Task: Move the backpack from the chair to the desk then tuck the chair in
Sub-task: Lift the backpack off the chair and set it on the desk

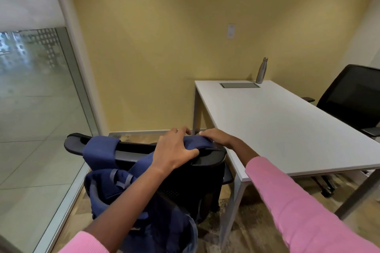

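Note:
A navy blue backpack [115, 197] hangs on the back of a black office chair [205, 189], its two straps looped over the chair's top rail. My left hand [174, 150] grips the right-hand strap where it crosses the rail. My right hand [218, 137] rests on the same strap just to the right, fingers curled over it. The chair stands at the near left corner of the white desk [287, 129], its seat hidden behind the backrest and the bag.
A steel water bottle [261, 70] and a grey cable hatch [239, 85] sit at the desk's far end. A second black chair [353, 96] stands on the desk's right side. A glass partition [47, 109] runs along the left, a yellow wall behind.

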